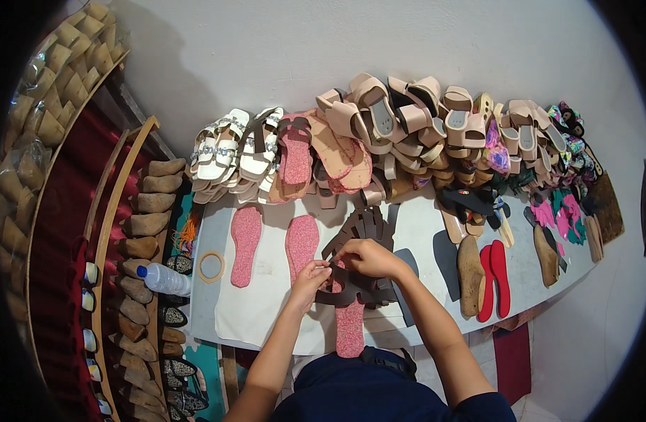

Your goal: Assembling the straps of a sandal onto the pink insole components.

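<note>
A speckled pink insole [350, 334] points toward me at the near table edge, with dark brown sandal straps [340, 294] across its upper part. My right hand [369, 258] is bent over these straps, fingers closed on them. Just left of it, my left hand [310, 285] is pinched, its fingertips close to my right fingertips; what it pinches is too small to make out. Beyond my hands lies a fanned pile of dark brown strap pieces [365, 224]. Two more pink insoles, one at the left [246, 246] and one nearer my hands [301, 243], lie flat on the white sheet.
Finished sandals [376, 116] are heaped along the wall. A tape roll [211, 267] and a water bottle [167, 279] are at the left, near a rack of wooden shoe lasts [146, 225]. To the right lie a wooden last [471, 274], red insoles [501, 281] and pink scraps [568, 214].
</note>
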A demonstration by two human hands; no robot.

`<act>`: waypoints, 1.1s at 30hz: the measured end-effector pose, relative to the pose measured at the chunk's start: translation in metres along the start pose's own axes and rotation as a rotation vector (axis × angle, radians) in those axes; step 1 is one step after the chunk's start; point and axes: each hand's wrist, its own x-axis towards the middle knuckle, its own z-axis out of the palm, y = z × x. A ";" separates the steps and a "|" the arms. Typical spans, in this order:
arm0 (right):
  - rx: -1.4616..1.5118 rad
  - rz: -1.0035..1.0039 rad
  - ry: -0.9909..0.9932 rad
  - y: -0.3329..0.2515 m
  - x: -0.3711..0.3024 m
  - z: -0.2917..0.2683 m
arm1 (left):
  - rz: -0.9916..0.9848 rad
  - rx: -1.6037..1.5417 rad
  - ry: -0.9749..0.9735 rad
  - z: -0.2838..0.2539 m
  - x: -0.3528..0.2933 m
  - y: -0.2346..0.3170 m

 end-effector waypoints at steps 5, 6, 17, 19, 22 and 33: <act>-0.053 0.012 -0.022 -0.003 0.002 0.001 | -0.005 0.018 0.024 0.011 -0.005 0.002; -0.053 0.012 -0.022 -0.002 0.002 0.002 | -0.021 0.025 0.037 0.014 -0.007 0.005; -0.039 -0.078 -0.014 -0.005 0.007 0.008 | 0.015 0.027 0.004 0.005 -0.018 0.010; -0.042 -0.089 -0.011 -0.005 0.007 0.008 | 0.028 0.084 0.030 0.008 -0.020 0.010; -0.042 -0.087 -0.002 0.000 0.006 0.010 | 0.186 0.203 0.078 0.015 -0.024 0.011; -0.048 -0.108 0.006 0.003 0.008 0.016 | 0.297 0.214 0.175 0.015 -0.020 0.007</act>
